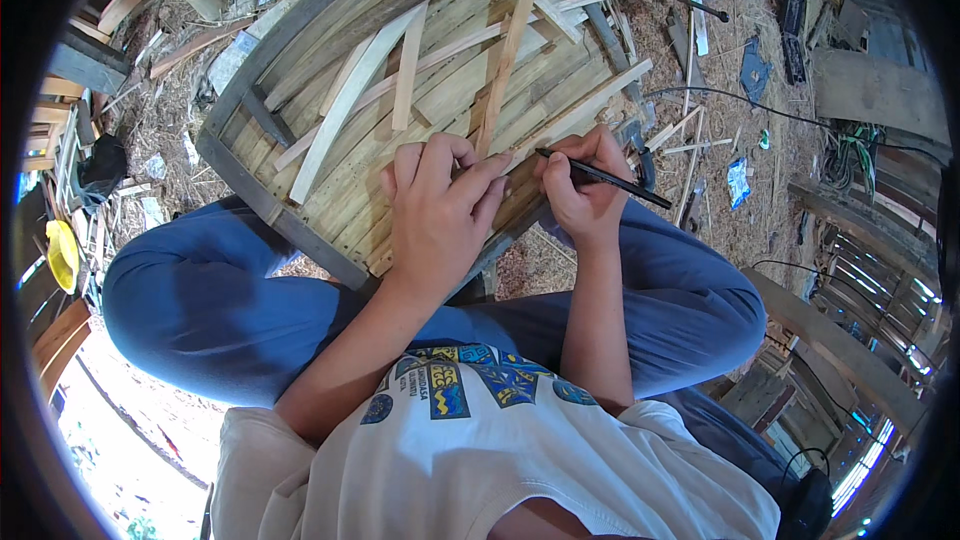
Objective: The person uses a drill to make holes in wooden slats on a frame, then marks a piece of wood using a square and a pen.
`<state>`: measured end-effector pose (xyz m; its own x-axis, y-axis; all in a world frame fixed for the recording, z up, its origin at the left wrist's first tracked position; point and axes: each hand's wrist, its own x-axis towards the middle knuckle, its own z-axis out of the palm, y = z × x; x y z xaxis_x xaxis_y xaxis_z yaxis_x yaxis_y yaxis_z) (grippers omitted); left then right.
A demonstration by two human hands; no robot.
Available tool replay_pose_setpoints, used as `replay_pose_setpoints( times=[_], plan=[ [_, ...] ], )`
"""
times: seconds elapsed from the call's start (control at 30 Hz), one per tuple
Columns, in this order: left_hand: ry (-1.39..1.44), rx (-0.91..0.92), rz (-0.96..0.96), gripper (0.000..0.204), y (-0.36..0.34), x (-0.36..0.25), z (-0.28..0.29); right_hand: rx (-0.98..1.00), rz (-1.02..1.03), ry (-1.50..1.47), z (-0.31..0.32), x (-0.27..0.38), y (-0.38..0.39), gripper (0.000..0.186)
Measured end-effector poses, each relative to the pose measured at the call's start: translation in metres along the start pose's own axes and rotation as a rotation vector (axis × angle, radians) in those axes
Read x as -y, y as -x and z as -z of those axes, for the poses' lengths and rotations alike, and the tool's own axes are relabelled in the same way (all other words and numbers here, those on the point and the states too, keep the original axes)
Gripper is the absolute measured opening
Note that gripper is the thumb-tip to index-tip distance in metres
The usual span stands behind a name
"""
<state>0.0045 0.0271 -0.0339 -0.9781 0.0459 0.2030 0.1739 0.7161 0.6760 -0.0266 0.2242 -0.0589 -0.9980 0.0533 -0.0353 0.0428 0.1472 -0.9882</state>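
Bamboo strip [503, 58] being pressed flat under my left hand [437, 212], fingers spread open; right hand [583, 185] fingers pinching black pencil [603, 178], marking slowly beside the strip on slatted panel [330, 200].

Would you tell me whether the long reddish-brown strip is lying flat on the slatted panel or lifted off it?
Flat, as far as visible: the reddish-brown strip lies along the slatted panel, its near end under the left hand.

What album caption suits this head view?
Left hand steadies slatted bamboo panel; right hand holds thin black pen.
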Motion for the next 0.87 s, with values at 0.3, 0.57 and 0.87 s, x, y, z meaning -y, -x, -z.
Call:
replay_pose_setpoints(
  times=[0.3,0.57,0.87],
  plan=[
    [0.005,-0.013,0.024,0.033,-0.0002,-0.0006,-0.0023,-0.025,0.002,0.013,-0.0013,0.0005,-0.0019,0.024],
    [-0.012,-0.007,0.007,0.033,0.0001,-0.0006,-0.0017,-0.031,0.006,0.031,-0.0008,-0.0009,-0.0017,0.024],
    [-0.009,-0.028,-0.009,0.032,-0.0002,-0.0003,-0.0007,-0.03,0.007,0.033,-0.0002,-0.0056,-0.0016,0.023]
  ],
)
